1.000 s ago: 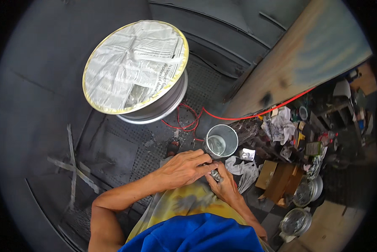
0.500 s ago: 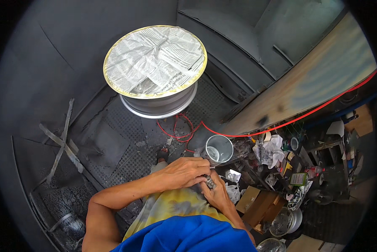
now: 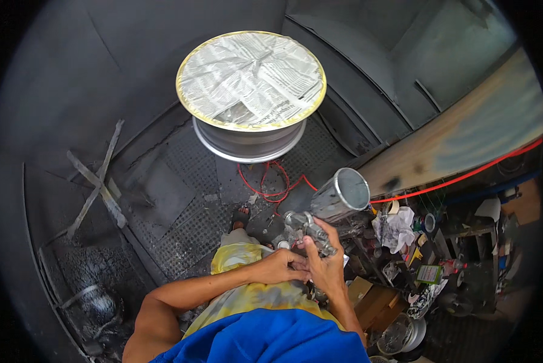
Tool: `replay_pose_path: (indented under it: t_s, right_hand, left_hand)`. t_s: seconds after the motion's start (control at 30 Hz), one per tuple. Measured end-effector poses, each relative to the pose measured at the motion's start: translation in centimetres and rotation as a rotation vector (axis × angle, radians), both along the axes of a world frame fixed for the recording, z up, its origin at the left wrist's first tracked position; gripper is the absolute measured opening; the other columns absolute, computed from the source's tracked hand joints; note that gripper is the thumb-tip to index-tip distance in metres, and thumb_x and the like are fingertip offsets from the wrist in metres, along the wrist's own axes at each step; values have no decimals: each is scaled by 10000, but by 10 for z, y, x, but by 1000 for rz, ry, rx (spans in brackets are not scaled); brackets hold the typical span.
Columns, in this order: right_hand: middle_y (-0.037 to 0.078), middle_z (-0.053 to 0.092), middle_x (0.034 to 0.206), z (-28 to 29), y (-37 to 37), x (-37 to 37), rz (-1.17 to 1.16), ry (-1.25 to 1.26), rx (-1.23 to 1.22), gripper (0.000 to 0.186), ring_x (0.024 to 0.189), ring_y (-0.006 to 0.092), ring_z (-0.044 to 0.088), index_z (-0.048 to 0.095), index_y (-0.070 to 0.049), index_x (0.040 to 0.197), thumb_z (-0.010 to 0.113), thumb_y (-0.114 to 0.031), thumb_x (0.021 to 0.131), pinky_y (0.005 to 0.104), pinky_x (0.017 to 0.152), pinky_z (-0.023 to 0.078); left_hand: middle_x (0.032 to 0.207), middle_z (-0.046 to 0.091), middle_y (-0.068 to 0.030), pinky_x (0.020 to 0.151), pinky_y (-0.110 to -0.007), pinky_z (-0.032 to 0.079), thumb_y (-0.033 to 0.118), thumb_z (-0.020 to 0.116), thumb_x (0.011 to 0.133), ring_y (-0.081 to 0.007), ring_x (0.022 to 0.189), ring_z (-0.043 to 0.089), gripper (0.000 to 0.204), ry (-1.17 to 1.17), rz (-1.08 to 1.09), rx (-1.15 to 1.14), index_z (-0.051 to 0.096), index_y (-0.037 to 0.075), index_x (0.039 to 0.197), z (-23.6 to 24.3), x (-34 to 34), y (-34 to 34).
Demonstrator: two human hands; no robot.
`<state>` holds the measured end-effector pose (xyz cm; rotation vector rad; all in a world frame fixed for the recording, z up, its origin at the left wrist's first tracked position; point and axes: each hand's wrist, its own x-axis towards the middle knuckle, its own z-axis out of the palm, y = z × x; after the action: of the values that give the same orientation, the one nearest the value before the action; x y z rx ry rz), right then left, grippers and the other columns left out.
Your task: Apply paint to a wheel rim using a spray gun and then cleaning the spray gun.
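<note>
Your R hand (image 3: 327, 272) clamped on spray gun (image 3: 315, 230), cup (image 3: 332, 202) tilted; L hand (image 3: 279, 267) fingers curled, can't tell if gripping. Prob. adj. step; next needs steady hold.

Crossed pale strips (image 3: 100, 186) at left, stained tan panel (image 3: 465, 142) at right, crumpled white sheet (image 3: 397, 230), brown cardboard box (image 3: 377, 311)

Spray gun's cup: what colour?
The cup is silver-grey with darker smudges outside; best seen in the head view.

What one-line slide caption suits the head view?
Right hand holding a cup-topped spray gun, left hand close by, with a newspaper-covered wheel rim beyond.
</note>
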<state>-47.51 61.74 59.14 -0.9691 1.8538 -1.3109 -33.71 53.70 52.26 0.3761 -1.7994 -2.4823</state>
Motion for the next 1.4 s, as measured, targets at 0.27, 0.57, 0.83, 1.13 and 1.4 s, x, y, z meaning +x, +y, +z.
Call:
replay_pose_path:
  t_s: [0.27,0.57,0.83,1.13,1.4]
  right_hand:
    - [101,709,1039,14,-25,5,-71,-169,29,376,832,126,694,583,1,1368,674,-136,1030,289,713,562]
    - [95,719,1013,5,-27,11,76,-217,34,377,822,123,701,590,1,1351,695,-154,1023,285,707,562]
    - [95,704,1017,-29,-21,4,79,81,-109,351,929,155,698,578,0,1326,677,-157,1028,290,733,539]
    - [213,666,1035,-41,-5,5,57,108,-17,245,950,376,689,580,2,1160,652,-26,928,413,833,535]
    - [210,687,1092,-63,-16,-5,-36,157,-88,321,1005,334,690,587,2,1262,683,-102,973,412,890,531]
  left_hand:
    - [1016,801,-94,841,-280,578,197,773,973,-108,931,728,292,19,21,-26,769,-29,1158,-11,0,-7]
    - [971,801,-96,816,-320,568,213,759,974,-132,886,731,268,17,8,-68,781,9,1147,12,18,-14]
    - [1001,682,-156,785,-447,536,121,718,913,-367,894,666,208,145,254,-906,716,-6,1077,78,21,-48]
    - [987,554,-98,819,-424,544,61,706,791,-301,938,612,362,304,-52,-1294,644,0,1143,88,-15,-91]
    - [1055,610,-136,849,-424,557,117,720,918,-324,1001,638,210,220,55,-1219,663,11,1090,86,-23,-81]
